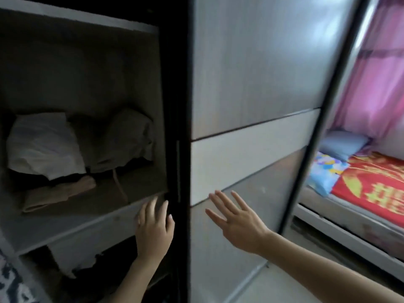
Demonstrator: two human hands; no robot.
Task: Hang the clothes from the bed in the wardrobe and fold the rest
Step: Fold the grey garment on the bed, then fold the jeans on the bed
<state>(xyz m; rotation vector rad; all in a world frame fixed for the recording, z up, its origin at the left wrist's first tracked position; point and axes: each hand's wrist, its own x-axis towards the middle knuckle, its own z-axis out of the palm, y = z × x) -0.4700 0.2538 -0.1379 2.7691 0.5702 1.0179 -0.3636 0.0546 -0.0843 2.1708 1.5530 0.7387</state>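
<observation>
Crumpled white and beige clothes are lodged on a shelf of the open grey sliding-door wardrobe. The left hand and right hand are held at its door, fingers spread, nothing grasped.

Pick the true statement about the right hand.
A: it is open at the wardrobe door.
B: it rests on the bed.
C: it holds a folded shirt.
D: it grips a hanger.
A: the right hand has straight, spread fingers, holds nothing, and is in front of the door.
</observation>
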